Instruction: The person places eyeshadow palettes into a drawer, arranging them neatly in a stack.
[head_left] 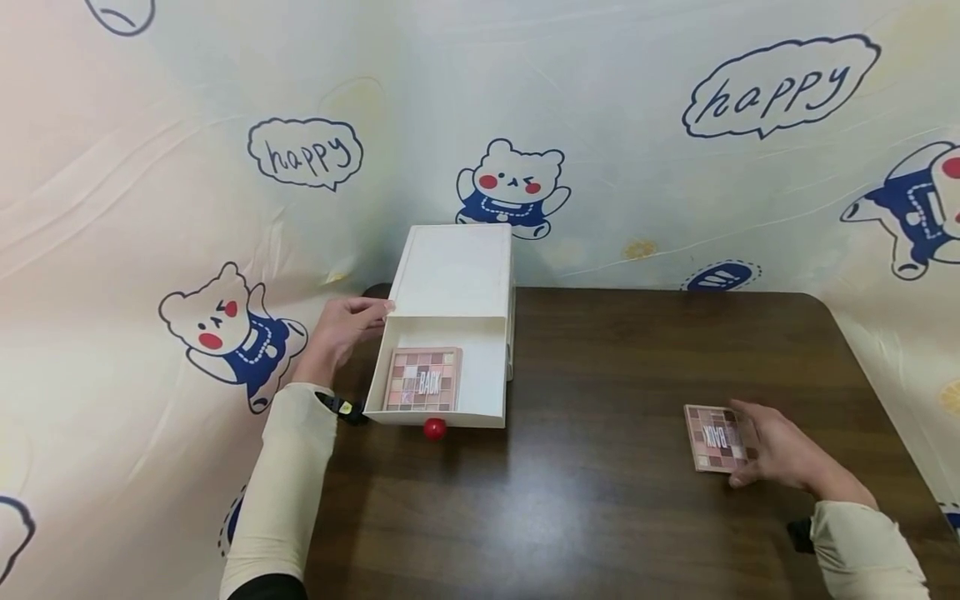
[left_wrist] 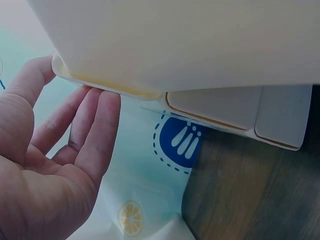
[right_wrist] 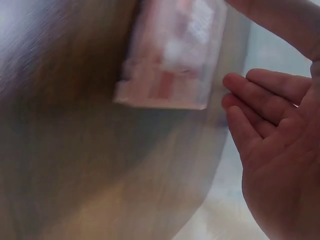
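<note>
A white drawer box (head_left: 453, 271) stands at the back left of the table, its drawer (head_left: 482, 375) pulled out toward me by a round red knob (head_left: 434, 429). An eyeshadow palette (head_left: 423, 380) with a checkered lid lies in the drawer's left part. With its fingertips, my left hand (head_left: 341, 333) touches the box's left side; the left wrist view shows these fingers (left_wrist: 102, 120) at its edge. Farther right, my right hand (head_left: 780, 446) is beside a second eyeshadow palette (head_left: 716, 439), thumb and fingers spread about its right end. Its fingers look relaxed in the right wrist view.
The dark wooden table (head_left: 600, 358) has a rounded back right corner. Behind and to the left hangs a pale printed cloth (head_left: 600, 100) with cartoon bears and writing. The box's back end stands close to it.
</note>
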